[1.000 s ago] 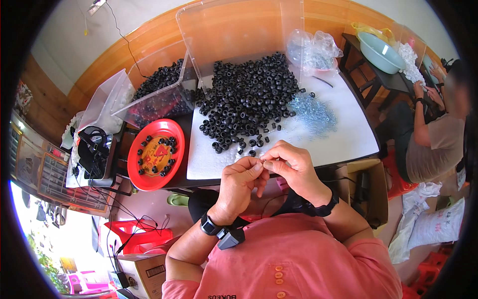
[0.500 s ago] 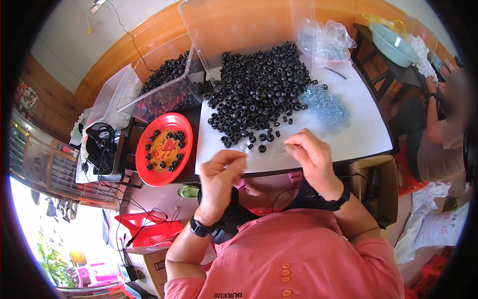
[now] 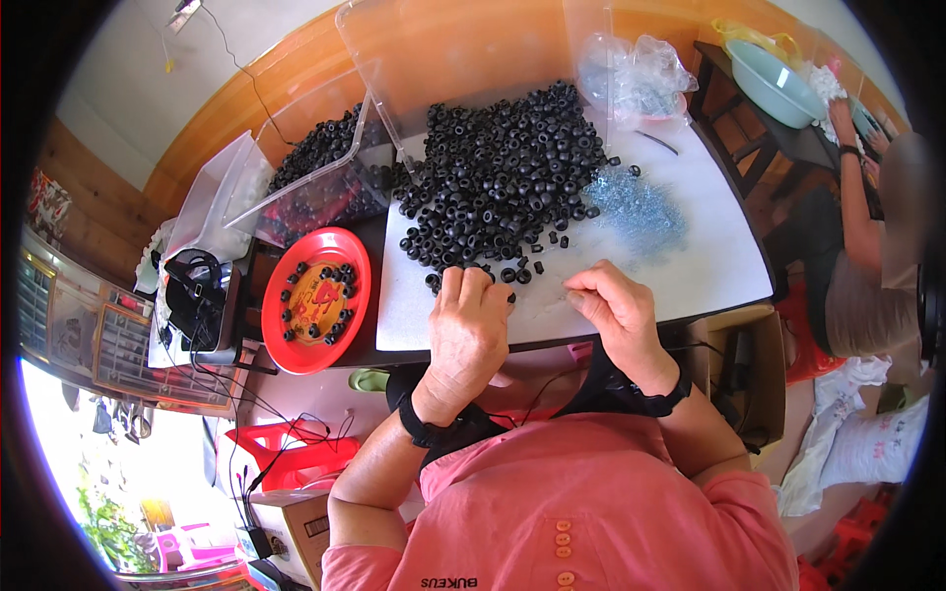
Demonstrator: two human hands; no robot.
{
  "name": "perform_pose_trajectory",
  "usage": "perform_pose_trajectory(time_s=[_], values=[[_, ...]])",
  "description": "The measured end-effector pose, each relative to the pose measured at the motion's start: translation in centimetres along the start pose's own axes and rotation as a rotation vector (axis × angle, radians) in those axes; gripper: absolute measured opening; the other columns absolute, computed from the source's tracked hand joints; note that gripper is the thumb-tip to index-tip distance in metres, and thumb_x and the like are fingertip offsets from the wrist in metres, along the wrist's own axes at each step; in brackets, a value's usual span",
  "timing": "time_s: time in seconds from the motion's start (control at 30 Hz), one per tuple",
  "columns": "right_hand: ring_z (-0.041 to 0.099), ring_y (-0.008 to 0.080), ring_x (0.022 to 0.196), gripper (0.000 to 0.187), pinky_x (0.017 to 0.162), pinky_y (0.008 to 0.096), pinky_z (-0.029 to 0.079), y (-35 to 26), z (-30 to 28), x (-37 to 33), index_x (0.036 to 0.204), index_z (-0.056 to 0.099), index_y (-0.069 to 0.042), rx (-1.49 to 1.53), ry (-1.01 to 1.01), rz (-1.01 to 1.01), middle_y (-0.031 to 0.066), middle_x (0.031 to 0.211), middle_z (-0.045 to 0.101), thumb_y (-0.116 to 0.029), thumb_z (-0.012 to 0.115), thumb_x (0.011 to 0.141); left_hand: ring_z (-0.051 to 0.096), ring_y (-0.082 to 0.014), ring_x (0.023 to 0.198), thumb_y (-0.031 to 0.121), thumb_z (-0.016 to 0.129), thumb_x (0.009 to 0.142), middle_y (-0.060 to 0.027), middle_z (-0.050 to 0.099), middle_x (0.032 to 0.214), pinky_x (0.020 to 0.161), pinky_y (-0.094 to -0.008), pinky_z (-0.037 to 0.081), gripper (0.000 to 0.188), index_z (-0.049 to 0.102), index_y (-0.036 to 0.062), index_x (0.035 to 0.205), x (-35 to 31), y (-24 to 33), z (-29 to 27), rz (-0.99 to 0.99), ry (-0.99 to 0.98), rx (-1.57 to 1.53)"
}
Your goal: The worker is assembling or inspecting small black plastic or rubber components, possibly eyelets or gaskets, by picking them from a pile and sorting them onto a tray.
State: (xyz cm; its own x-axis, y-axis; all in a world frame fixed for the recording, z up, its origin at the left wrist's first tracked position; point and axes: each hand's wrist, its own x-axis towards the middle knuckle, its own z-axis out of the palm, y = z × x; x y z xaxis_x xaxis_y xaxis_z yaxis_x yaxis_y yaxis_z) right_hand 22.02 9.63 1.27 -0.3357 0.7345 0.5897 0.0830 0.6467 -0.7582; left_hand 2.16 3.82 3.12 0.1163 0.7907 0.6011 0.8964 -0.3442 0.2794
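Observation:
At the front edge of the pile of small black hollow plastic pieces (image 3: 503, 167), my left hand (image 3: 468, 330) reaches palm down with fingers curled. Beside its fingertips one black piece (image 3: 511, 297) shows, seemingly gripped; the back of the hand hides much of the contact. To the right, my right hand (image 3: 619, 310) hovers over the white tabletop (image 3: 690, 281), thumb and forefinger pinched. What that pinch holds is too small to make out. Behind it lies a heap of small bluish metallic bits (image 3: 639, 210).
A red plate (image 3: 270, 320) with several black pieces stands left. Behind it, a clear plastic bin (image 3: 296, 197) holds more. Clear plastic bags (image 3: 645, 79) lie at the back right. An open cardboard box (image 3: 769, 394) stands below the table. Another person (image 3: 867, 236) sits right, near a pale green basin (image 3: 774, 84).
My left hand has moved forward and right, from a raised pinch to the black pieces at the pile's front. My right hand stays nearly in place, still pinched. The view has shifted slightly.

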Motion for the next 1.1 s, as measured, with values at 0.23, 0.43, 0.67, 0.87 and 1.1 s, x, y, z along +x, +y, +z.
perform_pose_trajectory(time_s=[0.23,0.43,0.67,0.87,1.1], values=[[0.059,0.0215,0.065,0.013,0.058,0.0301,0.046,0.0,0.0,0.0,0.093,0.062,-0.001,-0.046,0.007,-0.044,0.0082,0.079,0.059,0.006,0.068,0.084,0.054,-0.0298,0.086,0.003,0.069,0.074,-0.0103,0.054,0.088,0.071,-0.0387,0.050,0.021,0.064,0.0017,0.094,0.3,-0.6,0.5,0.069,-0.119,0.172],[0.061,0.0236,0.066,0.013,0.059,0.0304,0.047,0.1,0.1,0.1,0.093,0.063,0.000,-0.023,0.002,-0.046,0.0096,0.079,0.059,0.005,0.069,0.083,0.056,-0.0302,0.086,0.001,0.069,0.075,-0.0105,0.055,0.089,0.069,-0.0403,0.050,0.022,0.064,0.0030,0.097,-0.3,1.2,0.3,0.014,-0.108,0.085],[0.064,0.0249,0.071,0.012,0.062,0.0312,0.049,-0.6,0.1,0.1,0.094,0.063,0.000,-0.102,-0.049,-0.012,0.0109,0.083,0.062,0.006,0.067,0.084,0.059,-0.0288,0.082,-0.003,0.067,0.078,-0.0110,0.060,0.089,0.069,-0.0361,0.051,0.022,0.066,0.0019,0.099,-1.1,0.7,0.4,-0.109,-0.009,-0.237],[0.061,0.0246,0.069,0.014,0.061,0.0311,0.048,-2.8,1.4,1.1,0.095,0.062,0.000,-0.018,-0.073,-0.113,0.0107,0.081,0.060,0.006,0.068,0.083,0.064,-0.0174,0.083,0.001,0.069,0.085,-0.0083,0.066,0.091,0.073,-0.0288,0.052,0.021,0.067,-0.0009,0.106,-0.9,1.7,-1.2,-0.500,-0.169,-0.814],[0.060,0.0241,0.067,0.013,0.060,0.0311,0.048,-2.8,2.3,1.2,0.094,0.061,0.000,-0.037,-0.120,-0.146,0.0104,0.080,0.059,0.006,0.067,0.084,0.058,-0.0056,0.072,0.003,0.068,0.087,-0.0024,0.064,0.092,0.058,-0.0201,0.047,0.024,0.068,0.0001,0.111,-1.7,1.2,-1.6,-0.688,-0.227,-1.053]])
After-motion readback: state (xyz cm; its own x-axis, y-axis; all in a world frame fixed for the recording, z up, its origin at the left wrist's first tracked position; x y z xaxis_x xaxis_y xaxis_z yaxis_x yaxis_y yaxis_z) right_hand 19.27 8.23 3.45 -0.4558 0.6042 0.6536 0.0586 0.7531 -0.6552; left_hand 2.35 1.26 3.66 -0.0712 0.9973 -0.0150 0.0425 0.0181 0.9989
